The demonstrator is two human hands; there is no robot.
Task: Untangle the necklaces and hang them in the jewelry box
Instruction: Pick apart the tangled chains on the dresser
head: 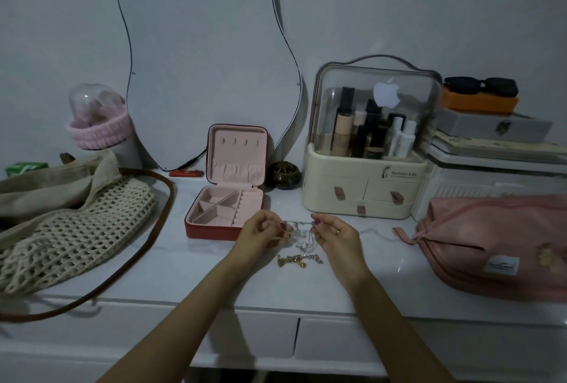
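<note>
1. Left hand point(263, 234): fingers curled, thumb and fingertips pinching one end of the silver necklace point(302, 234). The hand is raised slightly above the table top point(214, 263).
2. Right hand point(334, 237): fingers curled, pinching the other end of the same silver necklace. A ring sits on one finger.
3. Silver necklace: a short stretch spans the gap between the two hands; the rest hangs down in a tangled bunch between them, its lower part reaching the table top.
4. Gold necklace point(299, 260): lies in a loose heap on the table top, just below the hanging silver bunch and between the two wrists. Whether the two necklaces are still linked cannot be told.
5. Jewelry box point(225, 198): stands open just beyond and to the outer side of the left hand, lid upright. The hooks in the lid carry nothing; the pink compartments in the base hold nothing visible.
6. Cosmetics organizer point(366, 149): stands beyond the right hand, with bottles under a clear cover.
7. Pink pouch point(491, 244): lies well to the outer side of the right hand.
8. Crochet bag point(73, 226): lies well to the outer side of the left hand.
</note>
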